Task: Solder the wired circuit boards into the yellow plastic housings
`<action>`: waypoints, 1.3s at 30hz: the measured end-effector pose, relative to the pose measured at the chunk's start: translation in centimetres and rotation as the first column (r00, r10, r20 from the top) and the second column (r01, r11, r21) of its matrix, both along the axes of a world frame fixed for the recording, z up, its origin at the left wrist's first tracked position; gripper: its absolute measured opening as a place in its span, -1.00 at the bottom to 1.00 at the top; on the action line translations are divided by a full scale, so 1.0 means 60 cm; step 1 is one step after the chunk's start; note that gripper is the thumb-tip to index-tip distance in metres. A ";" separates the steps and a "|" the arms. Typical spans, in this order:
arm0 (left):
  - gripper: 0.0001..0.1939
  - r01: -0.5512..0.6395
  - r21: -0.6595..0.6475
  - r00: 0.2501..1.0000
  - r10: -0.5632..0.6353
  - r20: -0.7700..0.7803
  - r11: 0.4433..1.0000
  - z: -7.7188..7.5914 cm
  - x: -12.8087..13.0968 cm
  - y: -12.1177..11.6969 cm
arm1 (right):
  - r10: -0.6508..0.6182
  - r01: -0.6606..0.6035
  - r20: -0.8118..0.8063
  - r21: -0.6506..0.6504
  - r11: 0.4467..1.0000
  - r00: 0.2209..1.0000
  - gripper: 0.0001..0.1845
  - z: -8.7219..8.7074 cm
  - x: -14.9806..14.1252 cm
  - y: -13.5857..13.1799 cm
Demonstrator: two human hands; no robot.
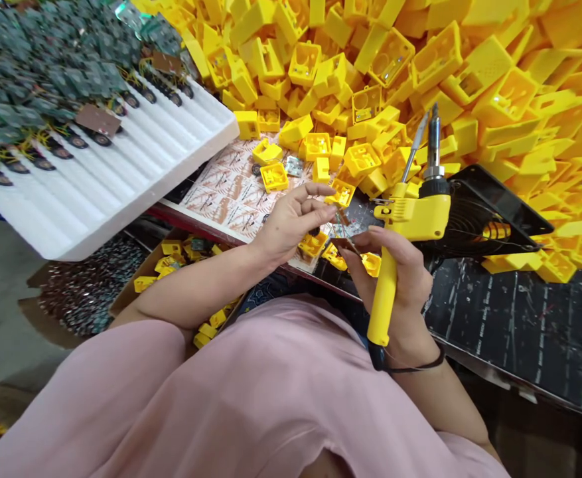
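My right hand (395, 279) is wrapped round the handle of a yellow soldering gun (407, 219), whose metal tip points up and away. Its fingers also touch a small brown circuit board (344, 244) with thin wires. My left hand (293, 219) pinches the upper end of that same small part, fingers curled together. Both hands hover just above the near edge of the workbench, over a few loose yellow plastic housings (315, 242).
A huge heap of yellow plastic housings (420, 73) fills the bench behind. A white foam tray (121, 172) of green circuit boards with wires sits at left. A black fan (480, 212) stands right of the gun. A cardboard box (171, 259) with yellow parts lies below.
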State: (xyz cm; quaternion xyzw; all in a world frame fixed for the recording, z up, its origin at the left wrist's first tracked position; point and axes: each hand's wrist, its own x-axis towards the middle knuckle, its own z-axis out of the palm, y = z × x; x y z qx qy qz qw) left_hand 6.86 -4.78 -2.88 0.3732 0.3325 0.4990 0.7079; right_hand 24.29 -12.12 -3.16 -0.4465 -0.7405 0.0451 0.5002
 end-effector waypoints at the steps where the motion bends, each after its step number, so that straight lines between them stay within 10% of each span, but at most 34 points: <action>1: -0.38 -0.030 0.037 1.000 0.030 -0.008 0.999 -0.004 -0.001 0.003 | 0.001 -0.001 -0.006 -0.006 1.000 1.000 -0.29 -0.001 -0.002 0.001; 12: -0.59 -0.028 0.680 0.806 0.419 -0.418 0.733 -0.019 -0.048 0.076 | 0.041 -0.045 -0.088 -0.043 0.998 0.995 -0.20 0.010 0.000 -0.007; 21: -0.62 0.242 0.724 0.283 0.667 -0.690 0.646 -0.039 -0.109 0.150 | -0.093 0.071 0.124 0.172 0.982 0.988 -0.09 0.005 0.023 0.000; 23: -0.69 0.313 0.728 0.349 0.639 -0.686 0.611 -0.017 -0.099 0.119 | -0.123 0.096 0.140 0.182 0.979 0.983 -0.08 0.004 0.026 0.001; 25: -0.69 0.407 0.678 0.578 0.402 -0.710 0.612 0.005 -0.077 0.078 | -0.113 0.085 0.135 0.196 0.977 0.984 -0.06 0.004 0.025 0.001; 30: -0.68 0.308 0.259 0.922 -0.220 -0.319 0.916 0.022 0.002 0.004 | -0.074 0.054 0.091 0.210 0.976 0.993 -0.04 -0.004 0.009 0.000; 34: -0.57 0.292 -0.040 0.956 -0.290 0.053 0.956 0.023 0.020 -0.009 | -0.020 0.014 0.036 0.156 0.988 0.999 -0.07 -0.015 0.016 -0.007; 39: -0.79 0.416 0.188 0.809 -0.268 -0.523 0.890 0.061 -0.041 0.013 | 0.086 -0.074 0.118 -0.104 0.992 0.989 -0.14 -0.025 0.066 -0.018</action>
